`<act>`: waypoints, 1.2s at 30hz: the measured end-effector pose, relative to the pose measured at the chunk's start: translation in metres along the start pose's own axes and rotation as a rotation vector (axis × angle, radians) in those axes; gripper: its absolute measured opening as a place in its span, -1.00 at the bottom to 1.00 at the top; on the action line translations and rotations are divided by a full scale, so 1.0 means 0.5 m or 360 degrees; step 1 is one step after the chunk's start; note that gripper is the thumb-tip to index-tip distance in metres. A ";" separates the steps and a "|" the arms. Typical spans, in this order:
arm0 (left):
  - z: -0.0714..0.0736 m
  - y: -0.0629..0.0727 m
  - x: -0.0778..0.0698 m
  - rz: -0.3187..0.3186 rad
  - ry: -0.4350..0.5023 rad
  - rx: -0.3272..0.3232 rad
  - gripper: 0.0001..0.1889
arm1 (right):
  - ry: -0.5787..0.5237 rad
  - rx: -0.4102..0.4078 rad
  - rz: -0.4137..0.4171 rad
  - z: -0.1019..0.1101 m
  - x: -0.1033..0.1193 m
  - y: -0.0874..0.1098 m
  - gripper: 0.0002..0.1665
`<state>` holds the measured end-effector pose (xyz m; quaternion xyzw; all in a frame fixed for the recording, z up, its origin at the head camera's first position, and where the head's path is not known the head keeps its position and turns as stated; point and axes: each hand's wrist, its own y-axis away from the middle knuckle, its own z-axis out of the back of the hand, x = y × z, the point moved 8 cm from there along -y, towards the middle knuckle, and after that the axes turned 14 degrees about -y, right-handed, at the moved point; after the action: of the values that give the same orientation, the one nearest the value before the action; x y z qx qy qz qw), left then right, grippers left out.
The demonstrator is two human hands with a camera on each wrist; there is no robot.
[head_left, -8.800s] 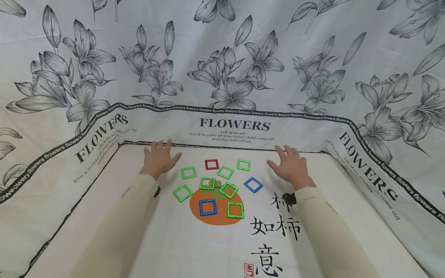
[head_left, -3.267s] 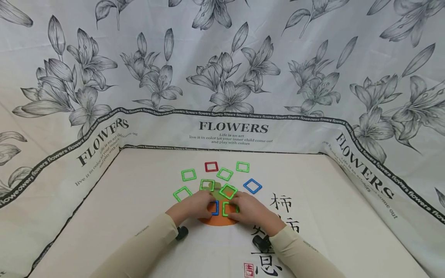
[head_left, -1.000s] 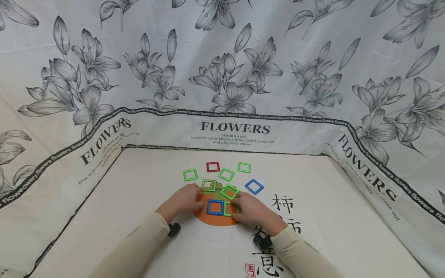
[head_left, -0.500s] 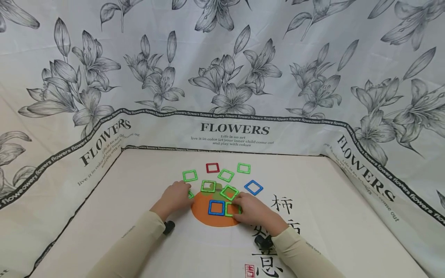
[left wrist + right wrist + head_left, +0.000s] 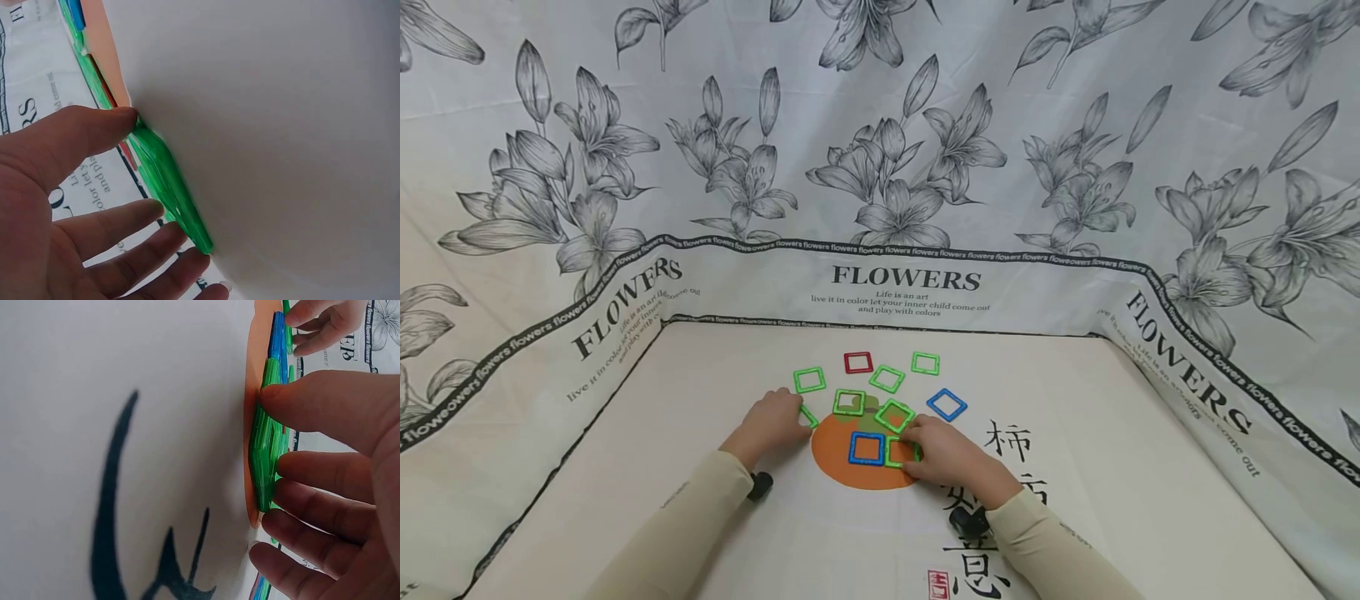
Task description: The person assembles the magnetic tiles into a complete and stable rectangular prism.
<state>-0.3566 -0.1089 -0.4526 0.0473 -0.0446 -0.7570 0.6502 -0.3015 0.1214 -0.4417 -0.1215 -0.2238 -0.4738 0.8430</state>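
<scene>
In the head view my left hand is at the left of the group, thumb and fingers on the edges of a square green magnetic tile that it mostly covers. The left wrist view shows the thumb at one end of that tile and fingertips at the other. My right hand holds another green magnetic tile between thumb and fingers, flat on the orange persimmon print. A blue magnetic tile lies edge to edge with it, on its left, touched by neither hand.
Behind the hands lie several more frame tiles: a red tile, a tilted blue tile and green ones, one green tile near the print's leaves. Black characters mark the white cloth at right. A flower-printed curtain encloses the far side.
Both hands came in from the far edge. The blue tile was slid right against the green one. My left hand let go of it and moved left to another green tile; the right stayed.
</scene>
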 end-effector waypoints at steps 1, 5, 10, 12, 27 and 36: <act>0.000 -0.001 0.000 -0.0002 0.0007 0.0006 -0.43 | 0.0000 0.0002 -0.0004 0.000 0.000 0.000 -0.51; -0.001 -0.005 0.002 -0.0002 0.0035 0.0022 -0.46 | 0.0002 0.0006 0.0003 -0.001 0.000 0.000 -0.52; -0.004 -0.013 0.006 0.0012 0.0087 0.0036 -0.52 | -0.0010 -0.0002 0.0009 0.000 0.000 0.000 -0.51; -0.006 -0.016 0.009 0.0018 0.0110 0.0041 -0.51 | -0.0019 -0.0007 0.0005 0.001 -0.001 0.000 -0.51; -0.011 -0.016 0.011 -0.0018 0.0135 0.0050 -0.41 | -0.0028 -0.0017 0.0005 -0.001 -0.006 0.000 -0.51; -0.008 -0.014 -0.005 -0.0069 0.0193 0.0039 -0.34 | -0.0029 -0.0020 0.0012 -0.002 -0.007 0.000 -0.51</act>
<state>-0.3624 -0.1055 -0.4575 0.1021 -0.0135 -0.7660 0.6345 -0.3028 0.1233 -0.4444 -0.1322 -0.2280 -0.4708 0.8419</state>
